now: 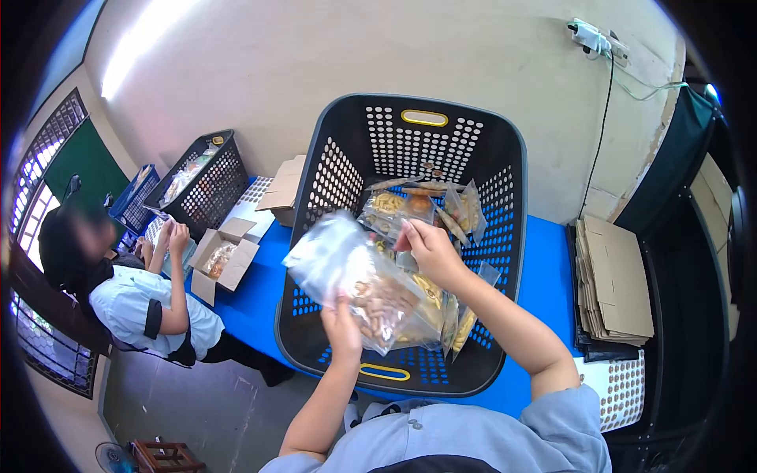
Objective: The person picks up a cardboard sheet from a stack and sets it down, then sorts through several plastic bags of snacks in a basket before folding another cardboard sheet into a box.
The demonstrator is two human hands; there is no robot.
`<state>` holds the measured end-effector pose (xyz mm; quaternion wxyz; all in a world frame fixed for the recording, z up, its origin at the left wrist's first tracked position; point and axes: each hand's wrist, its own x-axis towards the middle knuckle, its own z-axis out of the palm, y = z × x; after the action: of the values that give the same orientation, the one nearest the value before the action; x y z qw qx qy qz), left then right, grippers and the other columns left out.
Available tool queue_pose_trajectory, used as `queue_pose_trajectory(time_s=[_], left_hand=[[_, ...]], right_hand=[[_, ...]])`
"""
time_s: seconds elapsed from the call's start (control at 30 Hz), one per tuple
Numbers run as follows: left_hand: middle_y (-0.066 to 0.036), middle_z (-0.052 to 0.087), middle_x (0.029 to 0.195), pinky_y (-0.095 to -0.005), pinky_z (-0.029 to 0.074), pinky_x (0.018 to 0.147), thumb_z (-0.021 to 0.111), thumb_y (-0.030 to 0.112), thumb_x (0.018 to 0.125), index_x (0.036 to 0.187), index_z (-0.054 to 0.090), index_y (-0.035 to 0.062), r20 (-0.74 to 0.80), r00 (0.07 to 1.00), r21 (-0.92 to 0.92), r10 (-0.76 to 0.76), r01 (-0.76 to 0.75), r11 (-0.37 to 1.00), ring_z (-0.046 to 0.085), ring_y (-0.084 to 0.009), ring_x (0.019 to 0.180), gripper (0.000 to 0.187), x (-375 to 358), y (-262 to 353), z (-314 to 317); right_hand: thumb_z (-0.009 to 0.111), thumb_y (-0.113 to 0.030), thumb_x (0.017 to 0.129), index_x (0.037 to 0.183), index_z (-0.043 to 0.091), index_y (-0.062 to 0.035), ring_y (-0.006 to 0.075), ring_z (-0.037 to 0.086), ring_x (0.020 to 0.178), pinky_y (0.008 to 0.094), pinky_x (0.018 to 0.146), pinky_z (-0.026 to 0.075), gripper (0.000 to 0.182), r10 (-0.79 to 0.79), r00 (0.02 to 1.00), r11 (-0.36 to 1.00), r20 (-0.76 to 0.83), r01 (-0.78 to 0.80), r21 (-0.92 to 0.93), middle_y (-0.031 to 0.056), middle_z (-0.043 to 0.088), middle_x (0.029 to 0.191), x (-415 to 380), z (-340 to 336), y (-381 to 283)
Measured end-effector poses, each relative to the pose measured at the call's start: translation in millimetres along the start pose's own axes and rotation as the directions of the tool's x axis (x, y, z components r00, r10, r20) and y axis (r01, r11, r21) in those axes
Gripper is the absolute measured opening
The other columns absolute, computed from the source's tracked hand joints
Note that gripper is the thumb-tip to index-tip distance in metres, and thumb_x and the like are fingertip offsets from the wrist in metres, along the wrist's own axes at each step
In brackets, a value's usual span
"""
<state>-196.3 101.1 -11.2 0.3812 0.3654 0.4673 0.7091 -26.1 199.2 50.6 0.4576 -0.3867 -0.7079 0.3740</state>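
My left hand [341, 327] is closed on the lower edge of a clear plastic bag [382, 303] with brown snack pieces at its bottom. The bag's upper part is puffed and shiny with glare. My right hand [432, 251] is over the middle of a large black laundry basket [502, 150], thumb and fingers pinched together. Whatever lies between those fingertips is too small to make out. Under both hands, several clear bags of yellowish snacks [386, 203] lie in the basket, some leaning on edge.
The basket stands on a blue-covered table [544, 268]. Flattened cardboard boxes [615, 276] are stacked at right, above a sheet of round stickers [623, 390]. To the left are an open carton [236, 256], another black basket [209, 185] and a co-worker [150, 299] with raised hands.
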Motion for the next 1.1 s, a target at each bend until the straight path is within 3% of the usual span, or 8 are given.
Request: queue_pose_trajectory(time_s=[0.2,0.43,0.67,0.8,0.87,0.93,0.97,1.1], left_hand=[[-0.014,0.053,0.123,-0.0323,0.041,0.094,0.042,0.023,0.100,0.125,0.046,-0.0046,-0.212,0.977,-0.207,-0.032,-0.013,0.978,0.053,-0.0192,0.109,0.038,7.1,18.4,2.5],[-0.014,0.053,0.122,-0.0319,0.040,0.095,0.042,0.025,0.100,0.124,0.046,-0.0052,-0.182,0.981,-0.069,0.067,-0.080,0.994,0.053,-0.0191,0.110,0.039,-0.6,12.8,-4.2],[-0.014,0.057,0.115,-0.0308,0.044,0.090,0.040,0.026,0.101,0.121,0.048,-0.0065,-0.119,0.987,-0.064,0.112,-0.120,0.991,0.056,-0.0177,0.103,0.039,-1.9,12.4,-2.2],[-0.014,0.054,0.121,-0.0324,0.041,0.096,0.043,0.029,0.100,0.124,0.046,-0.0075,-0.111,0.994,-0.194,0.020,-0.041,0.980,0.053,-0.0184,0.110,0.044,3.5,9.4,-3.1],[-0.013,0.055,0.120,-0.0334,0.042,0.096,0.042,0.034,0.100,0.125,0.046,-0.0055,-0.055,0.997,-0.295,-0.051,0.033,0.955,0.054,-0.0201,0.109,0.047,7.0,12.0,-3.0],[-0.013,0.056,0.119,-0.0343,0.044,0.095,0.042,0.038,0.099,0.126,0.045,-0.0035,0.009,0.993,-0.387,-0.114,0.109,0.916,0.056,-0.0217,0.108,0.050,10.2,20.1,-0.8],[-0.013,0.057,0.119,-0.0360,0.045,0.094,0.040,0.042,0.098,0.128,0.045,-0.0010,0.155,0.964,-0.486,-0.215,0.264,0.833,0.057,-0.0236,0.108,0.053,10.1,26.0,0.6],[-0.012,0.058,0.120,-0.0403,0.049,0.092,0.038,0.049,0.097,0.131,0.044,0.0058,0.511,0.793,-0.465,-0.331,0.579,0.670,0.059,-0.0266,0.106,0.055,10.1,39.7,1.8]], right_hand=[[0.058,-0.036,0.088,0.090,0.060,0.0084,0.0394,0.063,0.086,0.0459,0.075,0.051,0.045,0.394,0.779,0.681,0.487,0.108,-0.724,0.0253,0.065,0.085,-59.4,7.1,27.0],[0.056,-0.023,0.083,0.078,0.062,0.0078,0.0403,0.065,0.076,0.0465,0.072,0.052,0.031,0.414,0.802,0.679,0.431,0.043,-0.733,0.0263,0.065,0.081,-66.2,15.1,73.4],[0.055,-0.018,0.084,0.082,0.059,0.0078,0.0397,0.060,0.067,0.0403,0.065,0.047,0.026,0.084,0.991,0.912,-0.101,-0.118,-0.393,0.0254,0.061,0.074,-18.2,-32.1,26.7],[0.053,-0.016,0.086,0.076,0.058,0.0034,0.0249,0.061,0.065,0.0363,0.064,0.045,0.022,0.284,0.946,0.959,-0.159,-0.280,0.046,0.0126,0.064,0.072,-5.8,-38.6,10.3],[0.053,-0.014,0.086,0.073,0.057,0.0025,0.0242,0.064,0.091,0.0359,0.078,0.046,0.022,0.351,0.925,0.935,-0.148,-0.338,0.108,0.0119,0.068,0.085,-6.6,-41.8,-3.1],[0.054,-0.013,0.085,0.072,0.056,0.0038,0.0333,0.050,0.122,0.0385,0.099,0.037,0.022,-0.183,0.928,0.974,-0.323,0.128,-0.184,0.0172,0.066,0.104,-7.4,-43.2,-9.1],[0.054,-0.010,0.084,0.067,0.054,0.0041,0.0398,0.027,0.137,0.0424,0.110,0.023,0.022,-0.089,0.961,0.996,-0.261,0.083,-0.035,0.0194,0.059,0.123,-5.6,-48.8,-14.6],[0.053,-0.006,0.079,0.061,0.052,0.0011,0.0384,0.022,0.140,0.0484,0.113,0.013,0.019,-0.214,0.949,0.976,-0.231,0.219,-0.001,0.0170,0.051,0.134,7.9,-62.6,-20.3]])
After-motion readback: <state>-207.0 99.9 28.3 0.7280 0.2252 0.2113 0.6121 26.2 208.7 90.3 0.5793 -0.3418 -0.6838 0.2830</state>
